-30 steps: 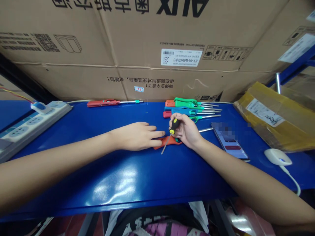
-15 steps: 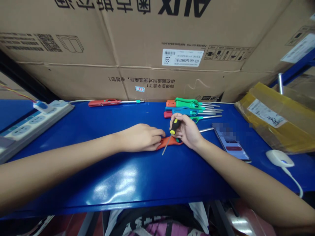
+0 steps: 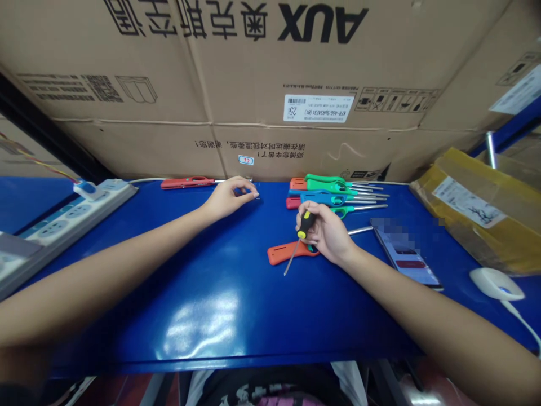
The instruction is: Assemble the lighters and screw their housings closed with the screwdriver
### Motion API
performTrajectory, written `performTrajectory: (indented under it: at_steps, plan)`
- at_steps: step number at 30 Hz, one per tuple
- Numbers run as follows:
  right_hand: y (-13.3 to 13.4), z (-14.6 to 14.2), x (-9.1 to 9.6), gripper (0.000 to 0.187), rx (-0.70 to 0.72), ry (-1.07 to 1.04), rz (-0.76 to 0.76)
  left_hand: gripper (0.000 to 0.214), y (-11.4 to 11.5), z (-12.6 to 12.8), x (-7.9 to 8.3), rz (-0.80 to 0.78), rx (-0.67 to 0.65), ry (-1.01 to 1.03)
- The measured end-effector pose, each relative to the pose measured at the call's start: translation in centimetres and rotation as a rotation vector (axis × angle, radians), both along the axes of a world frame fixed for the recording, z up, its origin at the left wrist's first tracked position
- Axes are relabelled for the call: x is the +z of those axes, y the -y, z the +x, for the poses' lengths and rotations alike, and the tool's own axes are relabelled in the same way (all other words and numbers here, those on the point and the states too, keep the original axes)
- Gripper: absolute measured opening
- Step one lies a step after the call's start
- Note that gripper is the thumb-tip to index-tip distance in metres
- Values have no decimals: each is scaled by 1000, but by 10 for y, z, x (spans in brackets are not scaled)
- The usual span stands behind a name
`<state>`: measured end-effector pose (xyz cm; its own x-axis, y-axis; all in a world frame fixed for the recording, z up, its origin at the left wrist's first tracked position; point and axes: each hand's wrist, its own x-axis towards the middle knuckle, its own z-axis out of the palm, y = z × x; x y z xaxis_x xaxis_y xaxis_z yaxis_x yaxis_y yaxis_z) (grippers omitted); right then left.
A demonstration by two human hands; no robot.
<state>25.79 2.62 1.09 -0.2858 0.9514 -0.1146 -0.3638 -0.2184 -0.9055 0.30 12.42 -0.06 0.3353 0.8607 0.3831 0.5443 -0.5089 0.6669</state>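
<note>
In my right hand (image 3: 325,231) is a screwdriver (image 3: 303,224) with a black and yellow handle, its thin shaft slanting down to the left. Under that hand lies an orange long-necked gas lighter (image 3: 282,254); its metal tube emerges to the right, while the hand hides its middle. My left hand (image 3: 232,197) is at the back of the table, thumb and fingers brought together over a tiny thin thing too small to name. Behind those fingers lies a red gas lighter (image 3: 188,182), its tube partly covered by the hand.
Several coloured gas lighters (image 3: 323,194) lie in a stack at the back right. A phone (image 3: 406,254), a white device with a cable (image 3: 496,283) and a yellow-taped parcel (image 3: 460,208) are on the right. A power strip (image 3: 67,225) runs along the left. A large carton (image 3: 236,101) stands behind.
My left hand has let go of the orange lighter and moved back and left, toward the tiny thing on the table. My right hand still grips the screwdriver. The view has shifted slightly.
</note>
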Motion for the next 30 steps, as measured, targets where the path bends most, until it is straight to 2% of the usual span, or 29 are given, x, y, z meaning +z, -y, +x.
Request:
performTrajectory:
  at_steps: [4,8,14,30]
  plan:
    - [0,0,1,15,0,-3,-5,34,-17,-5,-16,-40,137,19]
    - [0,-1,1,15,-1,-5,-16,28,-20,1,-24,-61,153,29]
    - [0,-2,0,14,-17,-17,-29,21,-16,4,-24,-66,164,20]
    - [0,0,0,12,-19,-6,-16,20,-16,6,-28,-24,169,0]
